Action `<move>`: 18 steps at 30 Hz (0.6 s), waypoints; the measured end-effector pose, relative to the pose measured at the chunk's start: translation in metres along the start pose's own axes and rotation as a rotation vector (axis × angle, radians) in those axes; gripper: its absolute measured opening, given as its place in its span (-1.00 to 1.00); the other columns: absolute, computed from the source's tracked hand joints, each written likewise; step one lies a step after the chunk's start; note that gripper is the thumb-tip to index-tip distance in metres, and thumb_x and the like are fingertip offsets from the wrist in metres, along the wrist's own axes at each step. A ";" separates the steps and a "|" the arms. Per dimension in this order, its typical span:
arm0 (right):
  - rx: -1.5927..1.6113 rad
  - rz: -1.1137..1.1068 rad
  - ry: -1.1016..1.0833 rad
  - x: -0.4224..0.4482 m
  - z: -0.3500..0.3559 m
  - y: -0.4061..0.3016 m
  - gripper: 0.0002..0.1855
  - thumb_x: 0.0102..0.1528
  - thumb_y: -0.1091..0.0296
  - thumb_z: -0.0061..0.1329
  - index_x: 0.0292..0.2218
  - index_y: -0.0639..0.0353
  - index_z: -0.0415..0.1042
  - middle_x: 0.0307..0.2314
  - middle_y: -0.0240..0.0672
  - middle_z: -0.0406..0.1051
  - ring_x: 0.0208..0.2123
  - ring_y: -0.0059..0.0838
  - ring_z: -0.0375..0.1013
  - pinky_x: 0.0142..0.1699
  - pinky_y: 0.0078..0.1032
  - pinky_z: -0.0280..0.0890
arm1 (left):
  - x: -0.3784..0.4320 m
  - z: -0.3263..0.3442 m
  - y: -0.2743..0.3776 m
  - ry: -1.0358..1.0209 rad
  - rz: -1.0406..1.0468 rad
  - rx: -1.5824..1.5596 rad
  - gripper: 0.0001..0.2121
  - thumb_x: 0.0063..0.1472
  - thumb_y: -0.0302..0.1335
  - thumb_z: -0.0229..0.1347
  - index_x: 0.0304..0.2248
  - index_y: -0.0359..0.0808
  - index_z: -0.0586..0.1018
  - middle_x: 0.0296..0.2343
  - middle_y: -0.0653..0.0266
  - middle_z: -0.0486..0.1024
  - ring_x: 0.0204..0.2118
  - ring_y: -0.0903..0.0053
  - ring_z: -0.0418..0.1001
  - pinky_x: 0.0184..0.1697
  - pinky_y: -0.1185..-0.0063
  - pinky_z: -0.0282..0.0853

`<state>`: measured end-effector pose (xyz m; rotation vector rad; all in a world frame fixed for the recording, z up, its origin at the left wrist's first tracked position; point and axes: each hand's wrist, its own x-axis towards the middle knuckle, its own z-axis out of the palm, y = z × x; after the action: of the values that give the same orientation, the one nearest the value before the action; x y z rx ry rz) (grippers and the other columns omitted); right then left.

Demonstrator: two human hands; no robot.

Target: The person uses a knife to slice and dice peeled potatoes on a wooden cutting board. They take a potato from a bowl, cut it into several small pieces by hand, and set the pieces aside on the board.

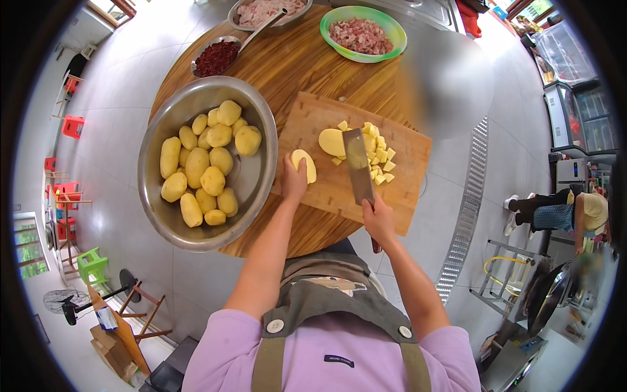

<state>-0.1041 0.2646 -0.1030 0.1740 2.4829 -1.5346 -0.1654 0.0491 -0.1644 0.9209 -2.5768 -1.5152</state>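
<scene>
My left hand (295, 181) grips a cut piece of peeled potato (307, 169) at the left edge of the wooden cutting board (323, 198). In my right hand (379, 218) is the handle of a cleaver (360, 171), its blade over the board between a flat potato slab (331, 142) and a pile of potato cubes (382, 157). Part of the slab and some cubes are hidden by the blade. Left of the board, a large metal basin (268, 161) holds several whole peeled potatoes (197, 166).
The round wooden table (294, 59) also bears a green bowl of chopped meat (361, 36), a metal bowl of meat (267, 12) and a ladle with dark red pieces (217, 58). Another person (583, 213) stands far right. A blurred round shape (446, 83) covers the table's right side.
</scene>
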 end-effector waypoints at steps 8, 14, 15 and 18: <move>-0.032 0.143 -0.020 -0.027 -0.038 0.019 -0.83 0.08 0.35 -0.18 -0.41 0.29 0.24 -0.73 -0.16 0.32 -0.72 -0.27 0.34 -0.60 -0.40 0.20 | 0.023 0.029 0.025 0.012 0.853 0.597 -0.39 -0.09 -0.58 0.00 0.05 -0.19 0.21 0.02 0.09 0.15 0.06 0.14 0.09 0.04 0.20 0.02; 0.078 0.354 -0.070 -0.049 -0.037 0.019 -0.85 0.08 0.35 -0.20 -0.40 0.26 0.28 -0.74 -0.39 0.26 -0.78 -0.63 0.24 -0.69 -0.60 0.20 | 0.057 0.060 0.045 -0.226 0.919 0.725 -0.51 -0.10 -0.51 0.04 -0.08 -0.11 0.35 -0.09 0.25 0.32 -0.06 0.29 0.28 -0.05 0.27 0.15; 0.080 0.351 -0.078 -0.046 -0.036 0.015 -0.85 0.08 0.35 -0.20 -0.40 0.27 0.28 -0.74 -0.38 0.26 -0.78 -0.63 0.24 -0.69 -0.59 0.20 | 0.062 0.060 0.052 -0.254 0.862 0.689 -0.55 -0.10 -0.50 0.05 -0.11 -0.13 0.37 -0.14 0.26 0.38 -0.12 0.31 0.34 -0.06 0.27 0.17; 0.085 0.339 -0.142 -0.029 -0.030 0.008 -0.84 0.07 0.35 -0.19 -0.41 0.28 0.28 -0.74 -0.38 0.26 -0.78 -0.61 0.25 -0.69 -0.57 0.21 | 0.058 0.050 0.068 -0.074 0.537 0.276 -0.73 -0.03 -0.39 0.09 -0.29 -0.26 0.43 -0.41 0.12 0.48 -0.37 0.31 0.45 -0.29 0.37 0.30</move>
<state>-0.0778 0.2950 -0.0899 0.4567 2.1478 -1.4525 -0.2609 0.0849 -0.1524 0.1396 -2.8065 -1.0844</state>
